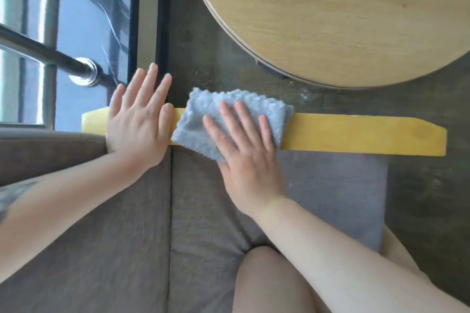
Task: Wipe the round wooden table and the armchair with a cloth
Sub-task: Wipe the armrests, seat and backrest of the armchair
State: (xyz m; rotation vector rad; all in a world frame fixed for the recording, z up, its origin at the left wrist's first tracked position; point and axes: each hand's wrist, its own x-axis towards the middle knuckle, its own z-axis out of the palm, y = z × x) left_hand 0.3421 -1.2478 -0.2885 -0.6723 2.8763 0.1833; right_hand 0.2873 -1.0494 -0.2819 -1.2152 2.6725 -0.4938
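2 hands flat | right hand [244,150] on cloth [229,119] | armrest [356,134] beside table [330,15]

Cloth [229,114] fluffy terry; armrest [356,134] smooth wood; cushion [127,236] matt fabric.

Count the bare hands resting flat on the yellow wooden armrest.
2: the left hand lies directly on the armrest near its window end; the right hand presses the blue-grey fluffy cloth beside it.

Two bare forearms, no sleeves in view. Left hand [138,119] and right hand [245,157]: no rings, no watch, nails short and unpainted. Dark tattoo patch on the left forearm near frame edge, blurred. Bare knee [267,279] below, no clothing visible.
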